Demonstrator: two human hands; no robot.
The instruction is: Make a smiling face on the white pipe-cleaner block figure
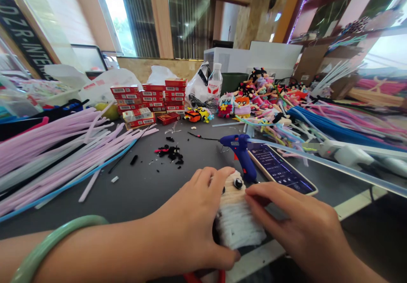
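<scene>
Two hands at a fuzzy doll, close to the table's near edge.
The left hand [193,213] grips the doll [243,225] from its left side, fingers over the top and thumb below — the doll has a cream upper part, a white lower part and a black-and-white eye [238,183]. The right hand [295,215] has thumb and forefinger brought together at the doll's other edge, near that eye; whether they pinch anything, I cannot tell. Just beyond lie a blue glue gun [238,150] and a phone [282,168] — with black scraps [173,153] farther left on the dark table [127,200].
</scene>
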